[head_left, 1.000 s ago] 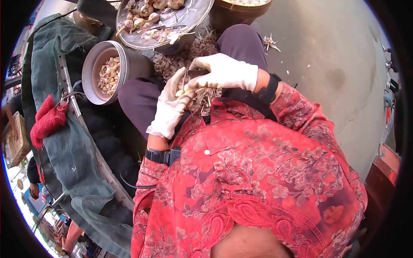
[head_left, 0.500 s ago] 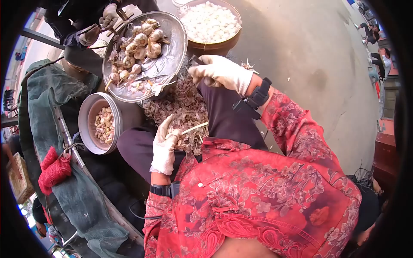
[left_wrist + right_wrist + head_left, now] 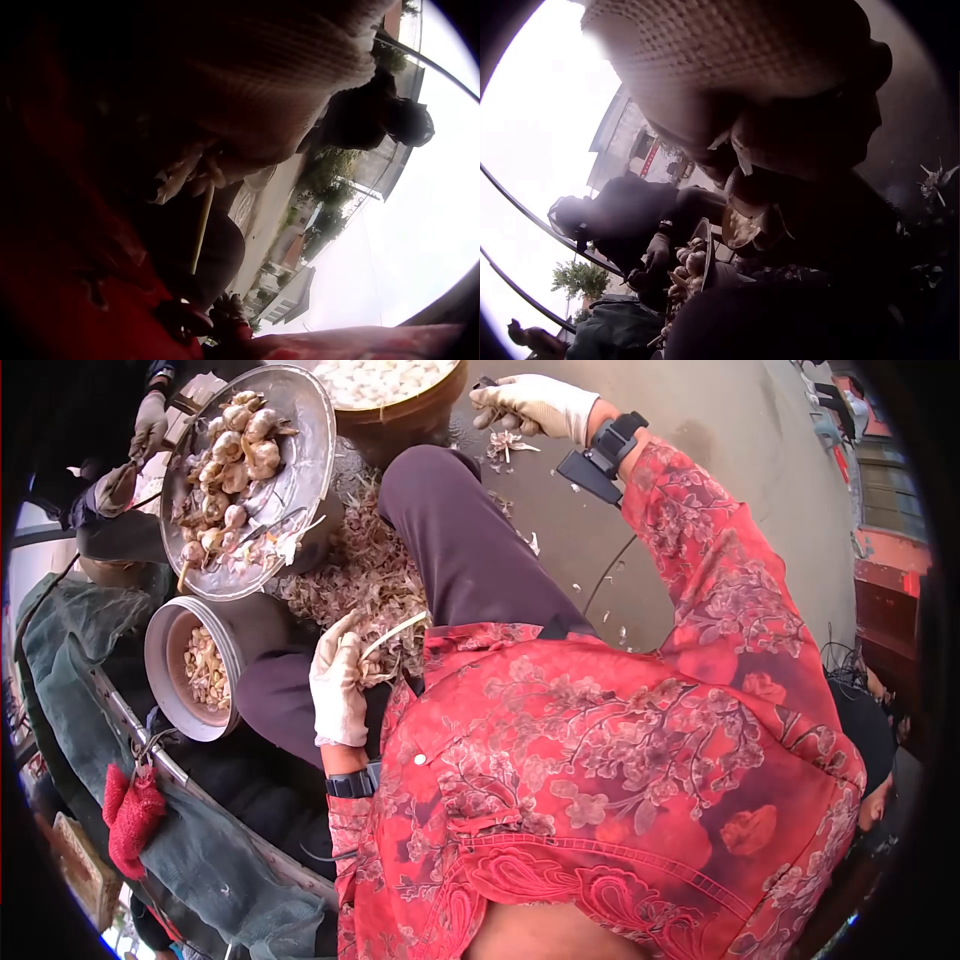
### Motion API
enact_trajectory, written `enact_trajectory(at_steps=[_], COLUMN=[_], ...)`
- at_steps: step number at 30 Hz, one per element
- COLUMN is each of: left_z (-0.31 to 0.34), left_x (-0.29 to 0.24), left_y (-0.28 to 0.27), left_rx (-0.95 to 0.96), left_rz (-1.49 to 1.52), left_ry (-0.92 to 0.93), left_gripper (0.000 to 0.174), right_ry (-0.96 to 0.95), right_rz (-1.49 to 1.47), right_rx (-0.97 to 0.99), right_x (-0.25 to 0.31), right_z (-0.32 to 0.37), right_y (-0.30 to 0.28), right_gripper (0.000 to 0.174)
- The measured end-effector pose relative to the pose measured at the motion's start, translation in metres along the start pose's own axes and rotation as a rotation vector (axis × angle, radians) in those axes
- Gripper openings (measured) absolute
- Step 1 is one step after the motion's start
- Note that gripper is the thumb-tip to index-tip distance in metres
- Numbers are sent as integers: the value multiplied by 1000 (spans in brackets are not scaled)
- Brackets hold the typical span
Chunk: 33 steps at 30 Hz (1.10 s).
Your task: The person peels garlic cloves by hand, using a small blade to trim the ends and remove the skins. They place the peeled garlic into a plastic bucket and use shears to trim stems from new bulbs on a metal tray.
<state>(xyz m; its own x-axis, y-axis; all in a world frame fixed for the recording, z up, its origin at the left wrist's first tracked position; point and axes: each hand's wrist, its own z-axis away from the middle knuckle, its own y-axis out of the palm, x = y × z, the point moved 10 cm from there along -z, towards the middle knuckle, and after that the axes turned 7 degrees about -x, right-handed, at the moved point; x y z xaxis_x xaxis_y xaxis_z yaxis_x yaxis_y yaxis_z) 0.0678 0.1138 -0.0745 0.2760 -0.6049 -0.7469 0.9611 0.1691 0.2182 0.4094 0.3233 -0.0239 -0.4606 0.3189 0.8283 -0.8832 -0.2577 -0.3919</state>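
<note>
The left hand (image 3: 338, 685) wears a white glove and has its fingers bent in. The thumb and fingers pinch a stem (image 3: 398, 633), with just a narrow space there. I cannot tell what else is tucked in the fingers.

The stem is long, thin and pale. In the head view it sticks out of the fingers and points up and to the right, on a slant. Its long way runs from the fingertips out over the skins (image 3: 360, 570). In the left wrist view it points down from the fingers, leaning a little to one side. One end is in the pinch and the other end is out in the air.

The right hand (image 3: 535, 405) wears a white glove too. It is well apart from the left hand, reached out past the knee (image 3: 440, 490). Its fingers are curled round a small black thing (image 3: 484, 382), and one end of it pokes out by the fingertips. The right wrist view is too dark to tell its shape.

The pan (image 3: 318, 435) is tipped and has whole garlic (image 3: 235, 475) in it, near the big pot (image 3: 385, 435) full of white cloves (image 3: 385, 378). The tub (image 3: 163, 660) leans on its side by the other knee (image 3: 275, 695), with cloves in it. Another person's gloved hands (image 3: 150, 425) are next to the pan. A bit of garlic skin (image 3: 508, 448) is on the ground just under the right hand in the head view.
</note>
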Motion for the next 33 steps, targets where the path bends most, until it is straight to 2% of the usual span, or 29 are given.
enact_trajectory(at_steps=[2, 5, 6, 9, 10, 11, 13, 14, 16, 17, 23, 28, 33], left_z=[-6, -10, -9, -11, -12, -11, -7, -5, -8, -10, -20, -21, -21], left_x=[15, 23, 23, 31, 30, 32, 32, 35, 39, 42, 56, 60, 64], left_y=[-8, -10, -9, -9, -6, -4, 3, 3, -1, -3, -20, -18, -26], left_rx=[16, 24, 26, 36, 1, 24, 9, -12, -17, -28, 2, 13, -62], left_rz=[55, 20, 15, -29, -53, -66, -83, -103, -101, -96, -63, -45, -106], left_ry=[-11, -32, -24, 1, 6, -9, -40, -64, -77, -90, -89, -90, -154], left_gripper=[33, 34, 34, 34, 34, 33, 33, 32, 31, 31, 30, 30, 29], right_ry=[116, 240, 309, 517, 582, 669, 718, 702, 658, 757, 816, 866, 902], right_rz=[28, 70, 169, 467, 506, 559, 350, 245, 107, 64, 104, 164, 252], right_rx=[13, 61, 42, 258, 297, 333, 302, 298, 257, 228, 283, 339, 401], right_x=[-42, -61, -78, -164, -151, -164, -188, -236, -235, -253, -217, -203, -187], right_z=[16, 66, 86, 143, 172, 194, 226, 231, 251, 263, 287, 290, 302], right_y=[-14, -27, -31, -33, -36, -35, -24, -11, 18, 31, 91, 95, 87], right_gripper=[38, 36, 36, 40, 43, 45, 46, 44, 41, 49, 48, 47, 46])
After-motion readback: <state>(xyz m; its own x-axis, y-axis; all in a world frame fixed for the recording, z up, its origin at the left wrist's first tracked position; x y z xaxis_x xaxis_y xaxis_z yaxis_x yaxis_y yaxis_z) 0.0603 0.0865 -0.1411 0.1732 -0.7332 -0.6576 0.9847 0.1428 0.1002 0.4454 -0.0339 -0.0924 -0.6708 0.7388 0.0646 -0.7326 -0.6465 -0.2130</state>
